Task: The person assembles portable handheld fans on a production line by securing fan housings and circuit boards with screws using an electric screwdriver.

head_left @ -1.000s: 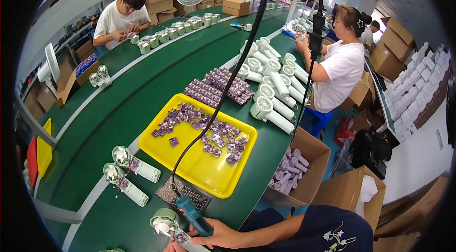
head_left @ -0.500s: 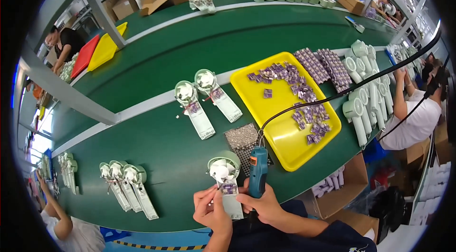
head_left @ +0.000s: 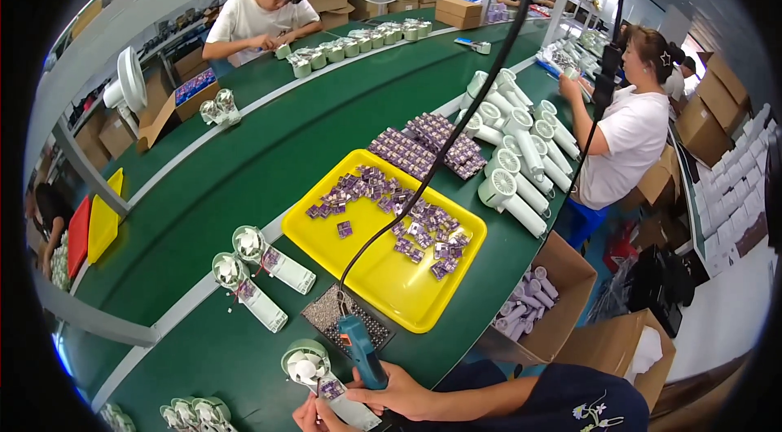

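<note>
A pale green handheld fan [head_left: 306, 364] with white blades lies open in front of me, a small purple circuit board [head_left: 332, 389] in its handle. My left hand [head_left: 319, 416] is at the left side of the handle, fingers pinched near the board; a thin dark line shows at the fingertips, but what they pinch is too small to tell. My right hand [head_left: 401, 393] is wrapped round a teal electric screwdriver [head_left: 362, 352], its fingers at the handle's right side. The screwdriver's lower end is hidden. A mat of small metal parts [head_left: 326, 312] lies just beyond.
A yellow tray [head_left: 383, 301] of purple boards stands beyond the screwdriver, whose black cord [head_left: 423, 179] hangs across it. Two opened fans [head_left: 265, 307] lie left. Finished-looking fans [head_left: 521, 208] pile up right, above a carton [head_left: 570, 285]. Co-workers sit across [head_left: 261, 20] and right [head_left: 631, 134].
My view has swung to the right and up, so the bench things sit lower and further left. Both hands remain at the fan, the screwdriver still in the right one.
</note>
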A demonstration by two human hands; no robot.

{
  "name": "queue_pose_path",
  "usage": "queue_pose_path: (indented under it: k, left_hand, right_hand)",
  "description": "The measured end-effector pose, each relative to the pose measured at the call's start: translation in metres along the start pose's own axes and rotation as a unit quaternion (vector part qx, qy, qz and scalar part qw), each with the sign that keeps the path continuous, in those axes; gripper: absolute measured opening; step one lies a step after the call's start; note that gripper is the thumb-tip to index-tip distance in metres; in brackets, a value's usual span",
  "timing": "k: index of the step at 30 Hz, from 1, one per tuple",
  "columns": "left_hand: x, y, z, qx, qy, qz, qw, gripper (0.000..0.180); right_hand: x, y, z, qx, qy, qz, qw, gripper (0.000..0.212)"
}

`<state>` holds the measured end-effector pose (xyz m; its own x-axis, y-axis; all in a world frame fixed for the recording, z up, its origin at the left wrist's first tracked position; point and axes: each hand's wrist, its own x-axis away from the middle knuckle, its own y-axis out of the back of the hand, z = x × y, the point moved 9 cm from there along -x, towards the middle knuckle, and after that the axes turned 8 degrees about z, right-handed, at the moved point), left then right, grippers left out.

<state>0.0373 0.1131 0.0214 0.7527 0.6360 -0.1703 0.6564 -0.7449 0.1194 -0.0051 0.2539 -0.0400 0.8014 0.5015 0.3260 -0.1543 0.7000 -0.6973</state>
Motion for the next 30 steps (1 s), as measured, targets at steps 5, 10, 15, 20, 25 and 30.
queue_pose_path:
  k: [5,10,15,20,25,30]
  left_hand:
    - [-0.008,0.009,0.008,0.015,-0.013,-0.023,1.000,0.008]
    - [-0.029,0.009,0.016,0.070,0.031,-0.018,0.997,0.010]
    - [-0.104,0.032,0.014,0.054,-0.008,-0.046,0.997,0.009]
    - [-0.191,0.035,0.058,0.041,-0.023,-0.082,0.996,0.015]
    - [-0.216,0.023,0.076,-0.020,-0.010,-0.106,0.994,0.018]
    - [-0.212,0.005,0.081,0.020,0.040,-0.005,0.999,0.031]
  right_hand:
    - [-0.007,-0.004,0.001,0.069,-0.012,-0.064,0.995,0.031]
    - [-0.006,-0.014,0.015,-0.003,0.031,-0.035,0.999,0.025]
    - [0.000,-0.006,0.008,0.019,0.026,0.006,0.999,0.027]
    - [0.005,0.000,0.010,0.012,0.037,0.001,0.999,0.024]
    - [0.005,0.008,0.004,-0.020,0.013,-0.008,1.000,0.023]
    - [0.006,0.011,0.008,-0.006,0.038,0.018,0.999,0.025]
